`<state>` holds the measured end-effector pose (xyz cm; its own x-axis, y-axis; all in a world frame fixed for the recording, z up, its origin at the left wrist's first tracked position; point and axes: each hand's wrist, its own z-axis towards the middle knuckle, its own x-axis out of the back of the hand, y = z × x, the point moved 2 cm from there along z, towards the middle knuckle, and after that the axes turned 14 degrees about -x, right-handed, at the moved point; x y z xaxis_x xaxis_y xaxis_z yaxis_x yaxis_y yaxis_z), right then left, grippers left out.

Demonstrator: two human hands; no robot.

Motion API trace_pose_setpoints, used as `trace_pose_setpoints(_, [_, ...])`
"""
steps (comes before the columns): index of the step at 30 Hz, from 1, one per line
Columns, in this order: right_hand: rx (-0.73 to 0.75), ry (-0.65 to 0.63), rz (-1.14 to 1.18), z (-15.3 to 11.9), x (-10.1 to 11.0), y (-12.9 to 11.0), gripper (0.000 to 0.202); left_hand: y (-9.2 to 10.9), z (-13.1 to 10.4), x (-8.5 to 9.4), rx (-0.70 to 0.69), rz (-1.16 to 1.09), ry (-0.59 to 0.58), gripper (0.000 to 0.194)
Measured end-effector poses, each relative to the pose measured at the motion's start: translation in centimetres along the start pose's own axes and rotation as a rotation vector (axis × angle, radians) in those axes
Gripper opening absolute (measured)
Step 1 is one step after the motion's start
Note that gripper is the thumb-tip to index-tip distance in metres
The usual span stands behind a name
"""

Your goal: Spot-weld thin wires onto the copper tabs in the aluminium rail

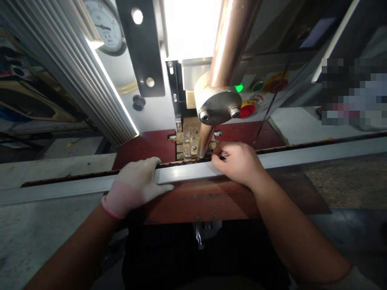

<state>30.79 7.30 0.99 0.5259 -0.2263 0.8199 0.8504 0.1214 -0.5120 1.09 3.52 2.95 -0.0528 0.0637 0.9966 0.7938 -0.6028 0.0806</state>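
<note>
A long silvery metal bar (187, 172) runs across the whole view, with a dark, copper-coloured strip (72, 177) along its far edge. My left hand (136, 181), in a white and pink glove, grips the bar, thumb on the near side and fingers over the far side. My bare right hand (237, 161) rests at the bar, its thumb and fingertips pinched together beside a copper-coloured rod (204, 141). Something small and dark shows at those fingertips; I cannot make out what it is. Behind the bar sits a brass-coloured fixture (189, 141) with screws.
Above the fixture, a thick copper-coloured shaft (228, 44) ends in a bolted clamp (219, 102). A pressure gauge (105, 26) and a ribbed metal column (69, 68) stand left. Red-and-yellow buttons (248, 109) and a green light (239, 87) are behind. A reddish-brown board (187, 203) lies under the bar.
</note>
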Motion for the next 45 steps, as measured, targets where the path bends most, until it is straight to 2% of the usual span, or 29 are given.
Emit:
trace_pose_setpoints(6, [0.123,0.006,0.029,-0.3,-0.2,0.2,0.013,0.0,0.1,0.0,0.019,-0.014,-0.003,0.065])
trace_pose_setpoints(9, [0.170,0.029,0.026,-0.5,-0.1,0.3,0.013,0.2,0.1,0.2,0.029,-0.017,-0.006,0.059])
trace_pose_setpoints(12, [0.202,0.106,0.055,-0.7,0.7,0.5,0.015,0.7,0.3,0.0,0.015,0.008,-0.003,0.050])
trace_pose_setpoints(14, [0.172,0.149,0.068,-0.8,1.4,0.8,0.015,1.3,0.3,-0.2,-0.003,0.044,0.027,0.048])
trace_pose_setpoints(17, [0.141,0.099,0.095,-0.9,2.4,0.9,0.015,2.6,0.4,-0.9,-0.028,0.108,0.118,0.054])
trace_pose_setpoints(20, [0.186,0.035,0.138,-1.1,2.8,0.4,0.015,3.9,0.6,-1.5,-0.039,0.136,0.203,0.054])
trace_pose_setpoints(24, [0.277,0.030,0.154,-1.3,2.1,-0.8,0.013,4.8,0.8,-2.0,-0.061,0.156,0.229,0.045])
trace_pose_setpoints(30, [0.272,0.027,-0.018,-1.6,0.6,-1.4,0.016,4.9,0.8,-2.1,-0.050,0.182,0.218,0.040])
trace_pose_setpoints(36, [0.243,0.063,-0.090,-1.7,0.7,-1.2,0.017,5.0,0.9,-2.0,-0.050,0.184,0.211,0.039])
trace_pose_setpoints(45, [0.236,0.191,-0.125,-1.6,0.6,-0.4,0.018,4.5,1.3,-1.3,-0.054,0.160,0.206,0.052])
